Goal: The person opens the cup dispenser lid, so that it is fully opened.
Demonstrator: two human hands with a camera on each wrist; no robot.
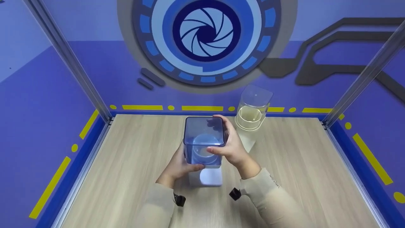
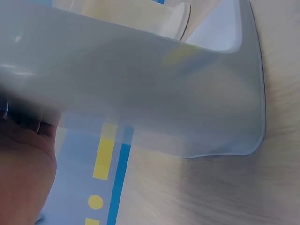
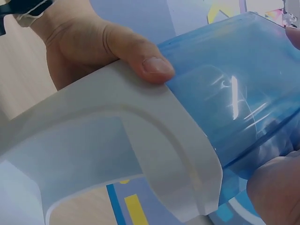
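Observation:
A gravity pet feeder, with a clear blue tank (image 1: 202,126) over a white base (image 1: 194,180), is held up in front of the body in the head view. My left hand (image 1: 177,166) grips it low down on the left, its thumb lying across the seam between tank and base in the right wrist view. Higher up, my right hand (image 1: 234,147) holds the tank from the right, thumb on its front face. Most left fingers are hidden behind the feeder. The base's pale wall (image 2: 140,84) fills much of the left wrist view.
A second feeder with a clear yellowish tank (image 1: 254,95) stands at the back right of the wooden table (image 1: 142,136), near the blue-purple back wall (image 1: 98,72). Its pale front tray (image 1: 249,143) is partly hidden by my right hand. Metal posts (image 1: 79,69) rise at the back corners.

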